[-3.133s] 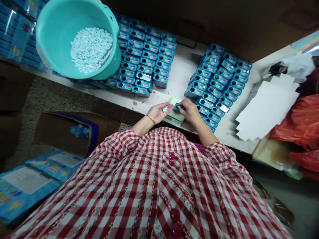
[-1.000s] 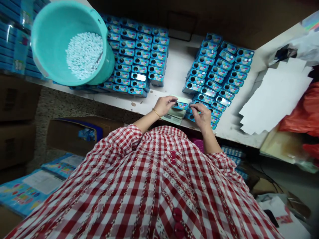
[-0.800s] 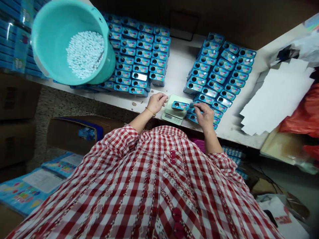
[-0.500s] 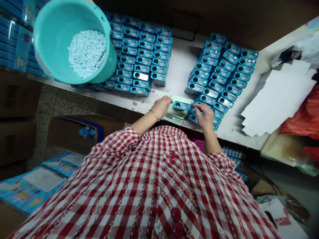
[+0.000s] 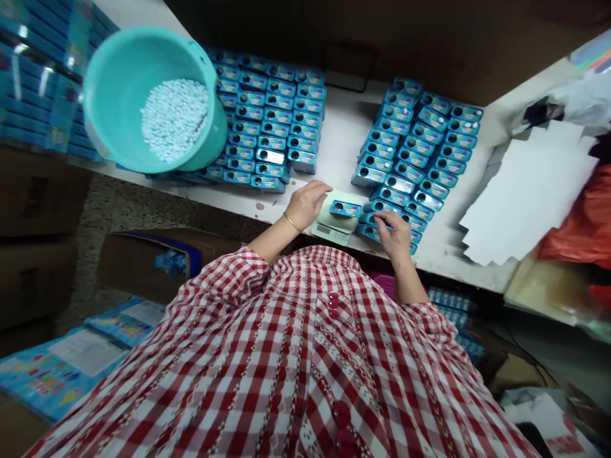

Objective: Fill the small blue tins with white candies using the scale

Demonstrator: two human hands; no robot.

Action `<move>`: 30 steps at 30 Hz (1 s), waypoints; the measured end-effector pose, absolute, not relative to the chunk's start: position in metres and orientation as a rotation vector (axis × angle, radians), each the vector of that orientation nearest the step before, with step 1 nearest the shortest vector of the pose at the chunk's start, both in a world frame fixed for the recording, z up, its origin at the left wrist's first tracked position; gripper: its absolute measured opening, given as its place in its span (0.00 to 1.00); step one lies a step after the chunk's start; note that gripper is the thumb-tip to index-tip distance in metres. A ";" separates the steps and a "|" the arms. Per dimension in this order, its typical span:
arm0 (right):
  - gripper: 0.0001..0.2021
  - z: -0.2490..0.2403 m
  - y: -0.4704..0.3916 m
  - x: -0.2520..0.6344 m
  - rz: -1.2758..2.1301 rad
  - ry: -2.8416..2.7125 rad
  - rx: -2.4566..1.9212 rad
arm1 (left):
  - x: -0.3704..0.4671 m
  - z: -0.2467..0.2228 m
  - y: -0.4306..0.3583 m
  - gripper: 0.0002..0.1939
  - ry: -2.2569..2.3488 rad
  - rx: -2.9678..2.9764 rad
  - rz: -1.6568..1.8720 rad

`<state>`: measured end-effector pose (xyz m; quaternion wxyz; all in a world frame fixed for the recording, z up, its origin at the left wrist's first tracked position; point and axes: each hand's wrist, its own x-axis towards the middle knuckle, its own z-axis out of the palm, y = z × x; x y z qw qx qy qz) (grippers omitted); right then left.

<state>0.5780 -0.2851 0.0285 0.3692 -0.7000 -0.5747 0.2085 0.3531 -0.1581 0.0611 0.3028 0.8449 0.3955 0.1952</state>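
A small blue box with a dark round hole in its top point(image 5: 345, 209) stands on a pale green digital scale point(image 5: 333, 234). Just left of that box is my left hand point(image 5: 305, 207), its fingers drawn together over the scale's edge; anything between the fingertips is too small to make out. My right hand point(image 5: 394, 234) is to the right of the scale, with thumb and forefinger pinched over the nearest blue boxes point(image 5: 370, 231). Whether those fingers hold something or only touch a box top, I cannot tell.
A turquoise bucket point(image 5: 112, 102) part-filled with small white pellets point(image 5: 174, 121) stands at the left among rows of blue boxes point(image 5: 272, 130). More rows point(image 5: 410, 156) fill the right side. White cardboard sheets point(image 5: 529, 191) and a red plastic bag point(image 5: 575, 222) lie farther right.
My right hand has moved slightly away from the box on the scale, down over the neighbouring boxes. My left hand stays by the scale. The whole view has shifted slightly.
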 end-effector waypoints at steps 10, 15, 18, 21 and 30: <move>0.10 0.021 -0.267 0.573 0.491 -1.532 -1.833 | 0.209 0.107 -0.056 0.15 1.791 1.916 0.754; 0.11 0.019 -0.280 0.556 0.445 -1.428 -1.950 | 0.143 0.088 0.016 0.27 2.036 1.728 0.438; 0.11 0.016 -0.302 0.545 0.409 -1.340 -2.017 | 0.118 0.075 0.052 0.38 2.123 1.591 0.287; 0.12 0.015 -0.330 0.532 0.377 -1.235 -2.106 | 0.104 0.064 0.080 0.48 2.252 1.412 0.127; 0.12 0.020 -0.372 0.491 0.417 -0.977 -2.264 | 0.127 0.034 0.102 0.41 2.262 1.606 -0.029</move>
